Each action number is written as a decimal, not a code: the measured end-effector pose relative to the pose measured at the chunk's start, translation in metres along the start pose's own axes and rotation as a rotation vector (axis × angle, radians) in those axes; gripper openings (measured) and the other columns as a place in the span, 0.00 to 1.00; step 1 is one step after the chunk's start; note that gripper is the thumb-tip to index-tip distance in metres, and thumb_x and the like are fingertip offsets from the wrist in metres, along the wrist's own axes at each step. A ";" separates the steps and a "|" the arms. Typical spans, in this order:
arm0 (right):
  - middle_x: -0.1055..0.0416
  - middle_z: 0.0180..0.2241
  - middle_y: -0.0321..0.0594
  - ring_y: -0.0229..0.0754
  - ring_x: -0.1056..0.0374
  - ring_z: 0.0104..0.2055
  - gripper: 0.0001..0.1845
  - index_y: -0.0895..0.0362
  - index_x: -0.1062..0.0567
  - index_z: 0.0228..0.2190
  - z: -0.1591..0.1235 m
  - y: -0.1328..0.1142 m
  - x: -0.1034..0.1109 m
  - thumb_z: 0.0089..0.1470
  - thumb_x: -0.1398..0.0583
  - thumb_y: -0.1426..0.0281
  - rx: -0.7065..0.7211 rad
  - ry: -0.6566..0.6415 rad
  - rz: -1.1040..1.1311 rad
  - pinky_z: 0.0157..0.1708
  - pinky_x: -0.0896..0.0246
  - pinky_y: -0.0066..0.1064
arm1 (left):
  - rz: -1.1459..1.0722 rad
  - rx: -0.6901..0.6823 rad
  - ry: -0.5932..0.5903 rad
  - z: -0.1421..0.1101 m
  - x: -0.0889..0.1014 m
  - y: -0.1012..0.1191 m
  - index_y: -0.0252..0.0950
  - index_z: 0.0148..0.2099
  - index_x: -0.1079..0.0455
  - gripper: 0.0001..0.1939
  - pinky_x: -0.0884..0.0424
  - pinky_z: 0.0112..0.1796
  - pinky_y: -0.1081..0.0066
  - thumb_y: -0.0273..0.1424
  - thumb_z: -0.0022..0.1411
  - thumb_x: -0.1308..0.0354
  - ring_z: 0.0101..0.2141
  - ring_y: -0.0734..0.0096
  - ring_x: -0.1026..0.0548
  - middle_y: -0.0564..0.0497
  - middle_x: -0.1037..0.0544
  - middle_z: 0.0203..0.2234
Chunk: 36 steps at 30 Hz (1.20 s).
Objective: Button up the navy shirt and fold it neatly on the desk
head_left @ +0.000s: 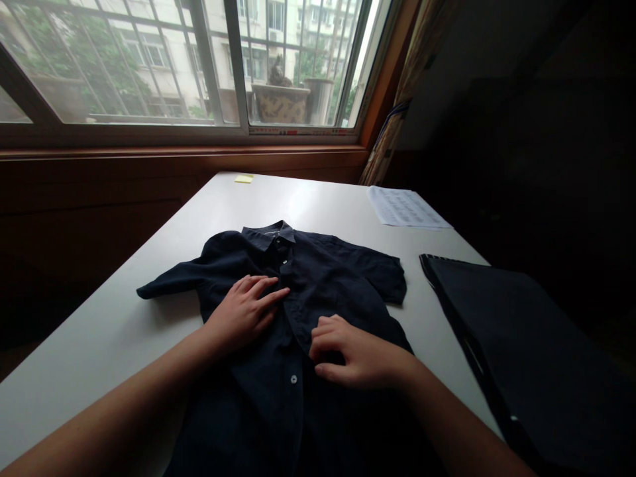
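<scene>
A dark navy short-sleeved button-up shirt point(338, 278) lies front side up on the white table point(114, 344), its collar towards the window. Pale buttons show along the placket, one of them low down near the middle. My left hand point(246, 308) rests flat on the shirt's chest, fingers stretched out with their tips by the placket. To the right and a little lower is my right hand point(355, 354). Its fingers are curled, and thumb and index finger come close together at the placket's edge, closed on the shirt's cloth. The fingertips are partly hidden.
A black folder-like item with a ringed edge point(517, 331) lies along the right side. Printed sheets point(407, 207) sit at the back right, and a yellow sticky note point(244, 179) at the back edge. Beyond stand a barred window and a tied curtain point(395, 132).
</scene>
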State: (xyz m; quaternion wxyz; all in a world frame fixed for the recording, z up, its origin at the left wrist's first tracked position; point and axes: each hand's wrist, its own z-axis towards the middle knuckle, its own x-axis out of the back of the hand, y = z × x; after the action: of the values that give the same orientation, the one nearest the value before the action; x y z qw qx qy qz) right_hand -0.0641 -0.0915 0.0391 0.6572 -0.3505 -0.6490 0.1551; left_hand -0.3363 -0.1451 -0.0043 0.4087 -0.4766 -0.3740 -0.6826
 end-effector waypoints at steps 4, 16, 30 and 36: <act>0.30 0.30 0.32 0.41 0.36 0.38 0.06 0.54 0.28 0.30 0.000 -0.003 -0.003 0.50 0.36 0.73 -0.050 0.037 -0.019 0.50 0.46 0.38 | 0.005 0.001 -0.010 0.000 0.000 0.000 0.50 0.67 0.39 0.26 0.42 0.61 0.48 0.33 0.68 0.46 0.59 0.54 0.36 0.48 0.34 0.62; 0.30 0.34 0.32 0.40 0.34 0.43 0.13 0.48 0.21 0.39 0.000 0.006 -0.003 0.55 0.37 0.77 0.017 0.004 0.037 0.58 0.53 0.42 | 0.010 0.005 -0.012 0.000 0.000 0.000 0.50 0.67 0.39 0.25 0.42 0.61 0.49 0.34 0.69 0.47 0.59 0.54 0.37 0.48 0.34 0.62; 0.30 0.31 0.30 0.37 0.33 0.39 0.05 0.52 0.20 0.32 0.002 0.016 -0.007 0.53 0.32 0.74 0.049 0.064 0.087 0.55 0.52 0.37 | -0.172 -0.054 0.328 0.000 0.018 0.007 0.40 0.49 0.26 0.10 0.30 0.42 0.63 0.28 0.68 0.44 0.41 0.64 0.28 0.47 0.24 0.42; 0.30 0.30 0.31 0.36 0.33 0.37 0.06 0.54 0.20 0.32 0.004 0.018 -0.007 0.53 0.32 0.76 0.088 0.088 0.086 0.48 0.47 0.33 | -0.296 -0.516 0.077 -0.004 0.029 0.029 0.38 0.41 0.26 0.03 0.35 0.32 0.67 0.30 0.66 0.41 0.30 0.68 0.31 0.50 0.25 0.29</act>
State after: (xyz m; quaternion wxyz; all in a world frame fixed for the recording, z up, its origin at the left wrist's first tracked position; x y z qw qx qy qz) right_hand -0.0642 -0.0823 0.0210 0.6926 -0.3555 -0.5963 0.1959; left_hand -0.3176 -0.1660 0.0255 0.1841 -0.4789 -0.2381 -0.8246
